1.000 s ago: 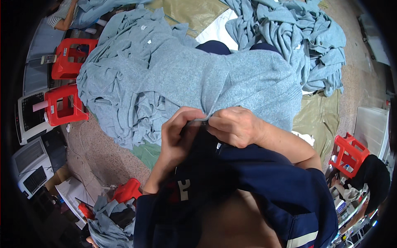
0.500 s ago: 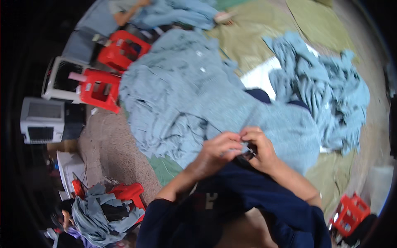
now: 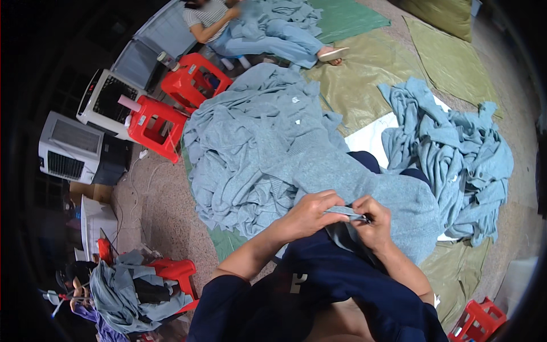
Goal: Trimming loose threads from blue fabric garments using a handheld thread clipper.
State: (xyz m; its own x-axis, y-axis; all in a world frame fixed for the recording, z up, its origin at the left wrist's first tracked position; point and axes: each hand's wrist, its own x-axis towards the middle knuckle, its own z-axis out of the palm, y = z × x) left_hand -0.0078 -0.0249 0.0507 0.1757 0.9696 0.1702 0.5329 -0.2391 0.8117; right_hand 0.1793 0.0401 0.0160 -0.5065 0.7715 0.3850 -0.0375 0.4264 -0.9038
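Observation:
A light blue-grey knit garment point(image 3: 393, 205) lies across my lap and knees. My left hand point(image 3: 310, 212) is closed on a narrow folded edge point(image 3: 343, 211) of it, thumb below and fingers above. Against the other end of that strip, my right hand point(image 3: 373, 221) is closed, with a small dark object point(image 3: 367, 218) showing between its fingers; its kind is mostly hidden. The two hands are close together above my lap. Ahead and to the left, a large heap of the same blue-grey garments point(image 3: 245, 137) reaches my knees.
Another garment pile point(image 3: 450, 154) lies to the right on a white sheet point(image 3: 370, 134). Red stools point(image 3: 154, 128) and air coolers point(image 3: 71, 145) stand at left. A seated person point(image 3: 213, 23) handles similar cloth at the far side. Olive sheeting point(image 3: 370, 62) covers some floor.
The view has shifted, so the scene sits lower and further right. My hands have drawn slightly apart, and the garment's folded edge now shows stretched between them.

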